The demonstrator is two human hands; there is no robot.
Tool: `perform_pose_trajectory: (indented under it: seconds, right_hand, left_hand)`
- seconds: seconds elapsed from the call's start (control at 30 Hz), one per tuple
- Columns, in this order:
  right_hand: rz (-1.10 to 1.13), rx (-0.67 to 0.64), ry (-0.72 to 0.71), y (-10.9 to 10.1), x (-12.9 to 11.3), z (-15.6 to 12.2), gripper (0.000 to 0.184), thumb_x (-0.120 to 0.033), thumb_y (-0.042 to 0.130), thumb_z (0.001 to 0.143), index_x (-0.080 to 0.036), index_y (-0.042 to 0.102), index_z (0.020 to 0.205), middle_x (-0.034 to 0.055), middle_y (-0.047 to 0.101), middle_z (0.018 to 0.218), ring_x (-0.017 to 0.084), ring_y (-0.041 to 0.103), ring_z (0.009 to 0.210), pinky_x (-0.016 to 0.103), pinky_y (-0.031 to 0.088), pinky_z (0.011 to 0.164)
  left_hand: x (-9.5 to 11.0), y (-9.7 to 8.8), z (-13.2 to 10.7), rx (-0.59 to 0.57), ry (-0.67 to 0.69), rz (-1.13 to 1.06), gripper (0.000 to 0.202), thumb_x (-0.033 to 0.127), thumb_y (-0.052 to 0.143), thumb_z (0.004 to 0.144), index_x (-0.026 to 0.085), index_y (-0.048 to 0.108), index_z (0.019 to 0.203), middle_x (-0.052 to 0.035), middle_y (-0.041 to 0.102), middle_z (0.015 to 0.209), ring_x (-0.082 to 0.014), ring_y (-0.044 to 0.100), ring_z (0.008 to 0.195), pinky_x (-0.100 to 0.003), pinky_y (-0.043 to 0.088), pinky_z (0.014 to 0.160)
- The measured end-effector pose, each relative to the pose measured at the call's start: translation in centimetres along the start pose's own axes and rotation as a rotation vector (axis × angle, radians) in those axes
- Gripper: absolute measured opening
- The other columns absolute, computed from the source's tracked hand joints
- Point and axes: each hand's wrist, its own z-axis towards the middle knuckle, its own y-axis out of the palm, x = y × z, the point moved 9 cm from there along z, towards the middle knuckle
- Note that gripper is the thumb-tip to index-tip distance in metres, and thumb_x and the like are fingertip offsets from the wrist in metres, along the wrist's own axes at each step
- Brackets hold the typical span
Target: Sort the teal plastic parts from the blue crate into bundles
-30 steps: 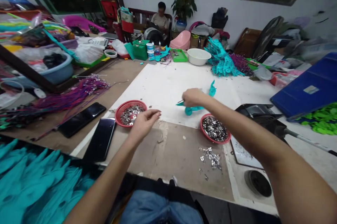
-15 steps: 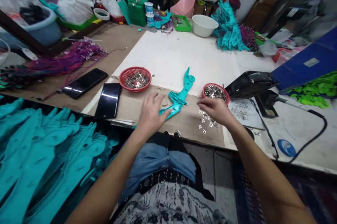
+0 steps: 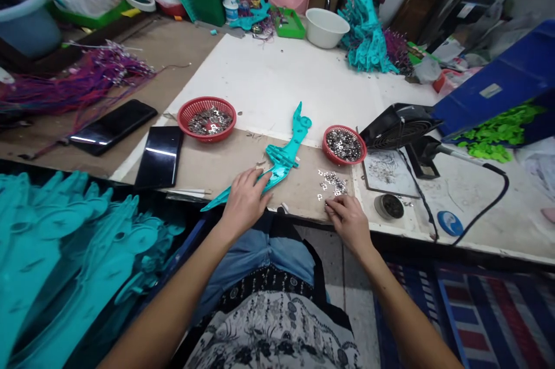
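A long teal plastic part (image 3: 282,163) with a curved tail lies slantwise on the brown board. My left hand (image 3: 246,198) rests over its lower half, fingers spread and lying flat. Near the table's front edge is my right hand (image 3: 350,223), thumb and forefinger pinched together. Whatever is between those fingertips is too small to make out. Just beyond them lies a loose pile of small metal pieces (image 3: 333,183). Behind that pile stands a red basket (image 3: 326,153) filled with small metal parts. A second red basket (image 3: 182,123) of silvery pieces is farther left.
Two black phones (image 3: 158,156) lie on the left. Many teal parts (image 3: 39,242) are heaped at lower left. To the right are a black fan (image 3: 396,126), a small round tin (image 3: 390,207) and a blue bin (image 3: 498,82). A white basin (image 3: 327,28) stands at the back.
My right hand has moved from beside the right basket down toward the table's front edge, below the metal pile. My left hand has settled lower onto the teal part. The camera view has shifted.
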Motion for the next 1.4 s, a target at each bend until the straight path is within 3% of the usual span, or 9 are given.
perform_pose_trajectory:
  seconds: [0.13,0.27,0.47,0.57,0.67,0.77,0.97,1.1,1.4]
  right_hand:
    - [-0.035,0.028,-0.07,-0.1,-1.4,-1.3,0.022,-0.022,0.049,0.09,-0.022,0.068,0.101,0.0088,0.06,0.091,0.022,0.051,0.085,0.035,0.048,0.074]
    - [0.01,0.064,-0.13,-0.3,-2.0,-2.6,0.021,-0.017,0.048,0.09,-0.02,0.066,0.101,0.0095,0.059,0.088,0.021,0.052,0.084,0.035,0.048,0.072]
    - [0.08,0.001,-0.152,-0.2,-1.4,-2.6,0.014,-0.019,0.048,0.09,-0.019,0.062,0.091,0.0091,0.059,0.085,0.021,0.052,0.082,0.035,0.047,0.072]
    - [0.189,-0.031,-0.109,-0.9,-1.3,-1.2,0.012,-0.022,0.049,0.09,-0.02,0.06,0.085,0.0067,0.06,0.08,0.02,0.054,0.078,0.033,0.046,0.071]
    - [0.365,0.017,0.045,-1.5,-1.5,1.6,0.012,-0.026,0.053,0.088,-0.02,0.06,0.08,0.0039,0.063,0.077,0.016,0.057,0.072,0.029,0.045,0.067]
    - [0.605,0.019,0.191,-0.2,-3.1,4.9,0.014,-0.031,0.059,0.084,-0.019,0.066,0.087,0.0036,0.068,0.081,0.015,0.06,0.07,0.028,0.047,0.065]
    - [0.935,-0.055,0.35,5.2,-6.6,9.3,0.021,-0.036,0.065,0.074,-0.016,0.068,0.079,0.0026,0.069,0.072,0.016,0.062,0.063,0.029,0.049,0.064]
    - [0.887,-0.037,0.38,6.8,-6.4,10.1,0.023,-0.038,0.063,0.073,-0.015,0.066,0.074,0.003,0.067,0.071,0.016,0.06,0.066,0.028,0.047,0.064]
    - [0.76,-0.005,0.461,7.9,-5.7,10.4,0.03,-0.044,0.062,0.071,-0.014,0.067,0.073,0.004,0.066,0.069,0.017,0.057,0.065,0.028,0.043,0.062]
  left_hand:
    - [0.3,-0.3,-0.2,0.027,-0.001,0.001,0.039,0.024,0.054,0.085,0.015,0.055,0.123,-0.0158,0.054,0.128,-0.0304,0.043,0.127,-0.049,0.035,0.107]
    - [1.3,-1.8,-0.7,0.132,0.0,-0.029,0.031,0.024,0.051,0.088,0.014,0.058,0.116,-0.0159,0.053,0.128,-0.0306,0.039,0.129,-0.049,0.035,0.107]
    - [2.5,-4.4,-2.0,0.27,-0.004,-0.157,0.024,0.023,0.051,0.088,0.019,0.06,0.11,-0.0106,0.06,0.115,-0.0235,0.051,0.111,-0.041,0.043,0.099]
    - [1.1,-4.3,-2.1,0.246,-0.082,-0.051,0.031,0.028,0.053,0.088,0.017,0.058,0.116,-0.0133,0.058,0.118,-0.027,0.048,0.112,-0.044,0.041,0.098]
    - [-0.3,-2.8,-1.8,0.106,-0.116,0.094,0.048,0.034,0.058,0.084,0.01,0.052,0.125,-0.0185,0.052,0.127,-0.0329,0.043,0.118,-0.047,0.038,0.099]
    - [-1.0,-1.3,-1.4,-0.016,-0.143,0.149,0.052,0.033,0.059,0.084,0.01,0.049,0.129,-0.0161,0.057,0.121,-0.0307,0.049,0.109,-0.043,0.042,0.09]
    - [-0.6,-0.8,-0.5,-0.021,-0.218,0.178,0.053,0.036,0.061,0.083,0.011,0.048,0.128,-0.0118,0.06,0.111,-0.0273,0.051,0.099,-0.037,0.041,0.082]
    - [-0.4,-0.5,0.1,-0.012,-0.22,0.176,0.054,0.037,0.061,0.083,0.011,0.047,0.129,-0.0121,0.059,0.114,-0.0272,0.05,0.1,-0.037,0.04,0.079]
    - [-0.5,-0.4,0.1,0.006,-0.233,0.162,0.052,0.036,0.061,0.084,0.011,0.048,0.128,-0.0119,0.058,0.113,-0.0273,0.049,0.101,-0.038,0.039,0.079]
